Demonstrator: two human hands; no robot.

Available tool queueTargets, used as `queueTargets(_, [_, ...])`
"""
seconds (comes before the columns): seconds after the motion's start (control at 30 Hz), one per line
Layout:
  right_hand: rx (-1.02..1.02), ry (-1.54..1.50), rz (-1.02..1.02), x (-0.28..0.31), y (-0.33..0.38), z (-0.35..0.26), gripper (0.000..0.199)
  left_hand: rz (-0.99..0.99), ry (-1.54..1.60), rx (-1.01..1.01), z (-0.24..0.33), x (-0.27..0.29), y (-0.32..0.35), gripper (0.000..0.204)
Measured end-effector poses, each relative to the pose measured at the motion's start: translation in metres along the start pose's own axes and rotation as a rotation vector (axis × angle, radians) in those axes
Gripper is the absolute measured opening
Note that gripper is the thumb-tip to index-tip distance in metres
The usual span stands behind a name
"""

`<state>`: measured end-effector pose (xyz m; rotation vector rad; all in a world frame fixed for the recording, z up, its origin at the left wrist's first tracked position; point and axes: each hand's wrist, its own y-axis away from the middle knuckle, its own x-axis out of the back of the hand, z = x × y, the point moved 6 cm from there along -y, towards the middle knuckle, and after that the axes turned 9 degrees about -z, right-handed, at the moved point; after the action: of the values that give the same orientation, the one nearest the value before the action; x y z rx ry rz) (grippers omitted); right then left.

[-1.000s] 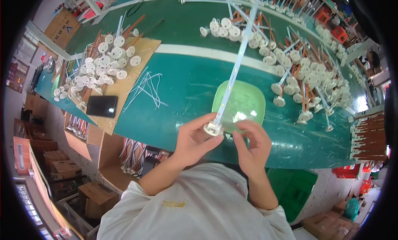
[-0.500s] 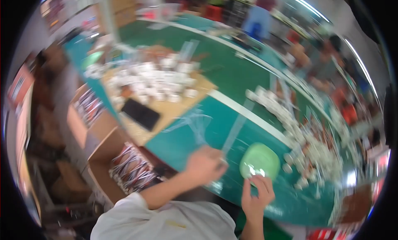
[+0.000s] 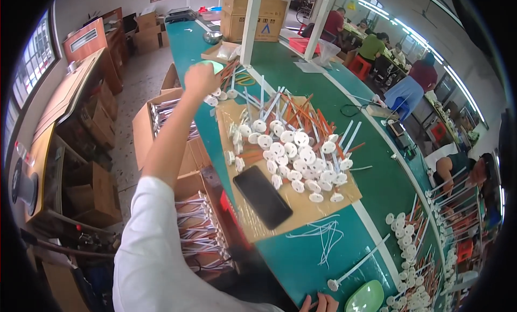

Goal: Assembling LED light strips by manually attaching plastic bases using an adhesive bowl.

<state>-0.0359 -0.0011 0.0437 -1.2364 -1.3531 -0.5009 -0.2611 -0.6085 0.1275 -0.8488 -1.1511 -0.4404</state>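
Observation:
My left arm stretches far out over the left side of the table. My left hand [image 3: 200,79] is closed beside a light green dish [image 3: 217,67] that it partly hides; its fingertips are out of sight. At the lower edge my right hand [image 3: 321,302], partly cut off, has bent fingers drawn together; what they hold, if anything, I cannot make out. Right of it lies a green bowl [image 3: 366,297]. Just above sits a single white round-headed piece with a long pale strip [image 3: 355,266]. Thin white strands [image 3: 326,237] lie loose on the green table.
A heap of white round-headed pieces [image 3: 301,153] with white and orange strips covers a brown board, beside a black phone [image 3: 262,197]. More pieces lie at right [image 3: 409,247]. Open cartons [image 3: 191,185] stand left of the table. A post [image 3: 251,29] rises behind; co-workers sit far right.
The view has swung left and up. My left hand has gone from the middle of the table to the far-left dish. My right hand has left the near green bowl's rim.

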Motion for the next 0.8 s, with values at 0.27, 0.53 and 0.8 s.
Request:
queueTargets(0.27, [-0.107,0.046,-0.04,-0.01,-0.005,0.006,0.029,-0.473,-0.042,0.162,0.007,-0.072,-0.094,0.044])
queueTargets(0.53, [-0.161,0.038,-0.07,-0.014,-0.007,0.012,0.035,-0.579,-0.098,0.222,0.004,-0.113,-0.096,0.032])
queueTargets(0.8, [-0.096,0.029,-0.075,-0.012,-0.013,0.011,0.033,-0.581,-0.001,0.172,-0.011,-0.103,-0.121,0.03])
